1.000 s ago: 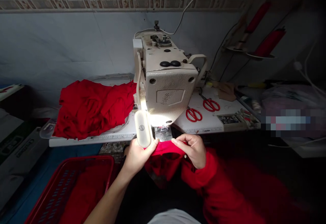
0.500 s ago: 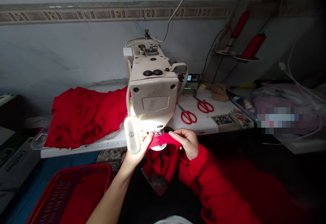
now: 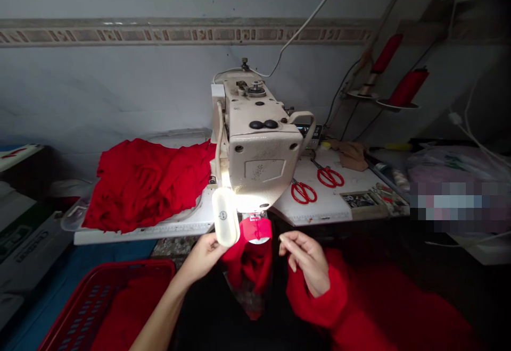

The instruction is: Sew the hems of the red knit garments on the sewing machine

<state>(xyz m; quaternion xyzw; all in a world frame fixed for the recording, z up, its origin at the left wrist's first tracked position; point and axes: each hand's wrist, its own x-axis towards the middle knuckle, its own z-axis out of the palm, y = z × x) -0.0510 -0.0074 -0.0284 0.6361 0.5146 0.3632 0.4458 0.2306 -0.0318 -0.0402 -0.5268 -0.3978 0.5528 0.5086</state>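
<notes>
A piece of red fabric (image 3: 255,230) lies under the presser foot of a sewing machine (image 3: 261,167), brightly lit, and its folds hang down below. My left hand (image 3: 205,255) is at the fabric's left edge, fingers bent inward. Its fingertips are partly hidden by the pale oblong lamp (image 3: 225,217), so what they grip, if anything, is hidden. To the right of the fabric and apart from it, my right hand (image 3: 307,258) has its thumb and forefinger pinched together and the other fingers curled. Anything between those tips is too small to make out.
Left of the machine lies a heap of red fabric (image 3: 147,183). A red basket (image 3: 170,268) stands below. Two red-handled scissors (image 3: 304,193) and a tray of small metal parts (image 3: 359,200) are on the right. Red thread cones (image 3: 410,88) stand behind.
Both hands have drawn apart from the presser foot, the left leftward and the right rightward and down. My right hand has let go of the red fabric. The view has shifted.
</notes>
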